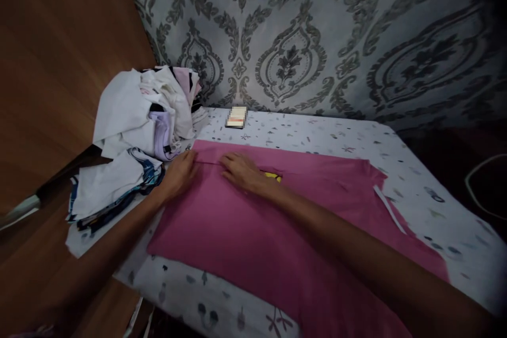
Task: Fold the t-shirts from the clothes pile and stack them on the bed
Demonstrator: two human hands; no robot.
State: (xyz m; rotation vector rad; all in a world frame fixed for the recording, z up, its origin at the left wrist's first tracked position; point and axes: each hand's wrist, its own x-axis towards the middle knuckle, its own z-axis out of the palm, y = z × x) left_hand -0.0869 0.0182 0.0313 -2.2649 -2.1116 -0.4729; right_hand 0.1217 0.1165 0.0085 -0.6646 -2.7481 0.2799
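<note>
A pink T-shirt lies spread on a patterned white sheet, its far side folded over in a long strip. Part of a yellow print shows by the fold, and a white strip runs along the neckline at the right. My left hand is at the shirt's far left corner, fingers together and closed on the fabric edge. Resting on the fold, my right hand has its fingers apart and laid on the cloth. My right forearm crosses over the shirt and hides some of it.
A heap of white and lilac clothes stands at the left, with a smaller folded stack before it. A phone-like object, blurred, lies near the patterned wall. A brown wooden panel rises at the left.
</note>
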